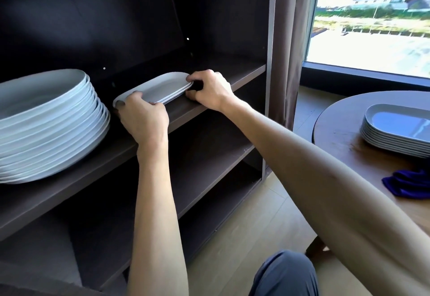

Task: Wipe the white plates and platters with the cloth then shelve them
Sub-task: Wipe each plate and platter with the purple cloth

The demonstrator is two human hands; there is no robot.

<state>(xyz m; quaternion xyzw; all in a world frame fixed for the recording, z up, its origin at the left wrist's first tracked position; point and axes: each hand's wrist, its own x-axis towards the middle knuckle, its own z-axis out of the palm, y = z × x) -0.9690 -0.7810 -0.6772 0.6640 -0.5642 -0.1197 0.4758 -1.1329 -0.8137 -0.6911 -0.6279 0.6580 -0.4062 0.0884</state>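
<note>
A white oblong platter (162, 87) lies on top of another one on the dark shelf (69, 186). My left hand (142, 118) grips its near left end and my right hand (207, 90) grips its right end, fingers curled over the rim. A tall stack of white round plates (48, 123) stands on the same shelf to the left. On the round wooden table (337, 132) at the right sits a stack of white platters (395, 130), with the blue cloth (409, 186) lying in front of it.
The dark cabinet has lower shelves (204, 167) below my arms. A grey curtain (288, 51) hangs between the cabinet and the window (372, 21). Light wood floor (256, 226) lies below, and my knee (286, 274) shows at the bottom.
</note>
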